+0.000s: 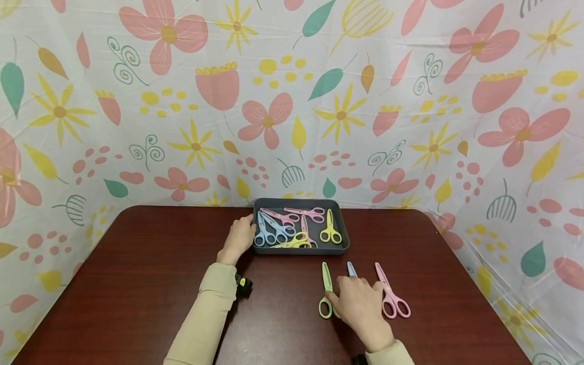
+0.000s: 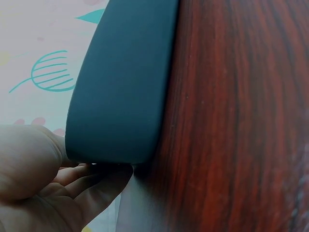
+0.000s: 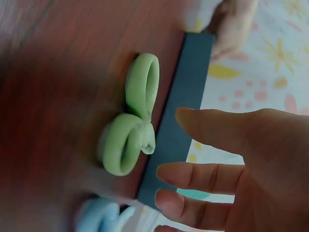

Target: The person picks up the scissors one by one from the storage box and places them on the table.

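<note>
A dark grey tray [image 1: 301,251] holds several pairs of scissors. Against its left end is my left hand [image 1: 240,235], holding the wall; the left wrist view shows the thumb near the rim and fingers against the tray's end [image 2: 116,121]. My right hand [image 1: 360,304] hovers over the scissors in front of the tray, its fingers spread with nothing between them in the right wrist view. Beneath and beside it lie green scissors [image 1: 326,284], blue scissors [image 1: 351,268] mostly hidden by the hand, and pink scissors [image 1: 389,293]. The green handles [image 3: 145,92] show close to the right thumb.
Inside the tray are blue scissors [image 1: 263,234], yellow scissors [image 1: 330,230] and pink scissors [image 1: 315,214], some overlapping. The brown table [image 1: 150,284] ends at a flowered curtain [image 1: 269,162] just behind the tray.
</note>
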Available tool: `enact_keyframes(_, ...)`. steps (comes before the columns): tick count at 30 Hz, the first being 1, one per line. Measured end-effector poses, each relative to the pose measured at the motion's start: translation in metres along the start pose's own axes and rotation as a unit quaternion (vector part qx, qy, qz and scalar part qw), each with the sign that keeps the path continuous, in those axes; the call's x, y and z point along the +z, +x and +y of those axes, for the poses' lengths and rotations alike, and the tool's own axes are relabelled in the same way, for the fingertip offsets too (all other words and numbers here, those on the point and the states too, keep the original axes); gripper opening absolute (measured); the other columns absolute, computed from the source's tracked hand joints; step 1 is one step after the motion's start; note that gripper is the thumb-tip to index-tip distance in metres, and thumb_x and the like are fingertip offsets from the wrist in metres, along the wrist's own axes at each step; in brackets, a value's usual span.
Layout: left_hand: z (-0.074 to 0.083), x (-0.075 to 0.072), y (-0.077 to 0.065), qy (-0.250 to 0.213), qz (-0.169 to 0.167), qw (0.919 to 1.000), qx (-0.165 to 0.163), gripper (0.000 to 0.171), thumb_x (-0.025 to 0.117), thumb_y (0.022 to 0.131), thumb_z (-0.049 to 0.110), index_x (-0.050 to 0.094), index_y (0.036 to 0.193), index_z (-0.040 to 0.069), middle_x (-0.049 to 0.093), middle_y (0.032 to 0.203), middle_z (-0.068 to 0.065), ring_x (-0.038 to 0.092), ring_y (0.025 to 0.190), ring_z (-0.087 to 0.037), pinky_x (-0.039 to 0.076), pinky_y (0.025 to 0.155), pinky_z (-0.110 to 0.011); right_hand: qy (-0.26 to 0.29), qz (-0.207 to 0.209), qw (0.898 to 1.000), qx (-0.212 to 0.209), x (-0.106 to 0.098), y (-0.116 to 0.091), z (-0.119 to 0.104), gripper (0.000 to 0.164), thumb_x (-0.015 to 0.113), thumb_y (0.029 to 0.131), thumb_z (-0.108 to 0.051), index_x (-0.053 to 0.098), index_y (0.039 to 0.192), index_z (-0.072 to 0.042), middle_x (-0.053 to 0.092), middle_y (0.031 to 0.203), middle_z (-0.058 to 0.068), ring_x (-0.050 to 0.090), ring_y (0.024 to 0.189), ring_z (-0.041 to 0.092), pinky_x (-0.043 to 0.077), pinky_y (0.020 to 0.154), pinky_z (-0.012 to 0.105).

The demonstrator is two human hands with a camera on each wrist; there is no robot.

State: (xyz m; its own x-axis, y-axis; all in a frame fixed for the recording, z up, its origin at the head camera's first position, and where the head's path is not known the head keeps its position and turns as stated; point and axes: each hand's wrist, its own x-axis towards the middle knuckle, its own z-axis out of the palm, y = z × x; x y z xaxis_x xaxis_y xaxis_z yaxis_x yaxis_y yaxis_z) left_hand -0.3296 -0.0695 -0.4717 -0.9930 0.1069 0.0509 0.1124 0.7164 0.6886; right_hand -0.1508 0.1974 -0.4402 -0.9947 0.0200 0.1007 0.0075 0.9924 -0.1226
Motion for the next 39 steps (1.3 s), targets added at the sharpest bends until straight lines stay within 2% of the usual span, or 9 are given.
enact_keyframes(3, 0.000, 0.000, 0.000, -0.003, 0.003, 1.0000, -0.001, 0.045, 0.050, 0.103, 0.012, 0.043, 0.146, 0.001, 0.052, 0.138, -0.021, 0.057, 0.116, -0.035, 0.046, 0.090, -0.046, -0.021, -0.001, 0.999, -0.026, -0.005, 0.006, -0.006, 0.031, 0.075, 0.079, -0.043, 0.064, 0.075, -0.015, 0.064, 0.075, 0.008, 0.061, 0.075, 0.032, 0.033, 0.074, 0.059)
enact_keyframes(8, -0.001, 0.000, 0.000, 0.001, 0.000, 1.0000, 0.000, 0.045, 0.049, 0.103, 0.012, 0.043, 0.146, 0.001, 0.054, 0.136, -0.021, 0.061, 0.108, -0.032, 0.047, 0.083, -0.044, -0.063, -0.013, 0.995, -0.076, -0.015, 0.012, -0.014, 0.030, 0.075, 0.081, -0.044, 0.066, 0.080, -0.015, 0.059, 0.073, 0.004, 0.058, 0.075, 0.028, 0.035, 0.073, 0.056)
enact_keyframes(15, -0.001, 0.001, 0.000, -0.003, 0.004, 1.0000, -0.001, 0.044, 0.050, 0.103, 0.013, 0.044, 0.145, 0.001, 0.054, 0.136, -0.020, 0.059, 0.113, -0.033, 0.048, 0.088, -0.045, -0.124, 0.002, 0.980, -0.155, -0.027, 0.023, -0.021, 0.028, 0.076, 0.080, -0.041, 0.068, 0.082, -0.015, 0.057, 0.070, 0.003, 0.054, 0.069, 0.026, 0.036, 0.071, 0.052)
enact_keyframes(20, -0.002, 0.002, 0.002, 0.004, 0.009, 0.9999, 0.008, 0.043, 0.050, 0.102, 0.012, 0.047, 0.144, 0.001, 0.057, 0.132, -0.020, 0.062, 0.105, -0.031, 0.048, 0.083, -0.043, -0.143, 0.014, 0.970, -0.198, -0.034, 0.037, -0.024, 0.026, 0.076, 0.081, -0.038, 0.067, 0.080, -0.013, 0.059, 0.073, 0.006, 0.056, 0.073, 0.028, 0.037, 0.073, 0.054)
enact_keyframes(23, -0.001, 0.002, 0.001, 0.003, 0.013, 0.9999, 0.008, 0.043, 0.051, 0.102, 0.011, 0.048, 0.143, 0.002, 0.058, 0.131, -0.020, 0.062, 0.103, -0.030, 0.048, 0.081, -0.043, -0.145, 0.005, 0.963, -0.225, -0.033, 0.047, -0.026, 0.025, 0.075, 0.083, -0.036, 0.068, 0.082, -0.012, 0.061, 0.076, 0.007, 0.057, 0.075, 0.029, 0.038, 0.074, 0.055)
enact_keyframes(26, -0.002, 0.002, 0.000, 0.004, 0.012, 0.9999, 0.008, 0.043, 0.051, 0.102, 0.011, 0.047, 0.143, 0.001, 0.058, 0.132, -0.020, 0.062, 0.104, -0.031, 0.049, 0.082, -0.043, -0.151, -0.011, 0.961, -0.230, -0.030, 0.059, -0.027, 0.023, 0.073, 0.084, -0.036, 0.068, 0.082, -0.013, 0.060, 0.076, 0.005, 0.056, 0.073, 0.027, 0.038, 0.075, 0.055)
enact_keyframes(30, -0.003, 0.003, 0.001, 0.007, 0.013, 0.9999, 0.005, 0.043, 0.051, 0.102, 0.012, 0.047, 0.144, 0.001, 0.056, 0.134, -0.020, 0.061, 0.109, -0.033, 0.049, 0.086, -0.045, -0.151, -0.007, 0.960, -0.234, -0.029, 0.077, -0.028, 0.019, 0.072, 0.085, -0.034, 0.068, 0.083, -0.015, 0.059, 0.074, 0.002, 0.055, 0.071, 0.025, 0.036, 0.073, 0.054)
enact_keyframes(37, -0.002, 0.003, 0.004, 0.014, 0.016, 0.9997, 0.007, 0.041, 0.051, 0.102, 0.011, 0.049, 0.142, 0.002, 0.059, 0.129, -0.020, 0.064, 0.094, -0.028, 0.049, 0.076, -0.041, -0.134, -0.028, 0.959, -0.249, -0.031, 0.112, -0.032, 0.014, 0.069, 0.087, -0.031, 0.067, 0.087, -0.017, 0.062, 0.081, 0.000, 0.058, 0.077, 0.024, 0.036, 0.074, 0.052)
enact_keyframes(39, -0.003, 0.003, 0.004, 0.013, 0.016, 0.9997, 0.008, 0.041, 0.051, 0.102, 0.011, 0.050, 0.142, 0.002, 0.060, 0.127, -0.020, 0.064, 0.088, -0.026, 0.048, 0.073, -0.039, -0.129, -0.033, 0.957, -0.256, -0.030, 0.121, -0.034, 0.015, 0.068, 0.088, -0.030, 0.068, 0.094, -0.016, 0.064, 0.087, 0.002, 0.059, 0.083, 0.025, 0.038, 0.077, 0.054)
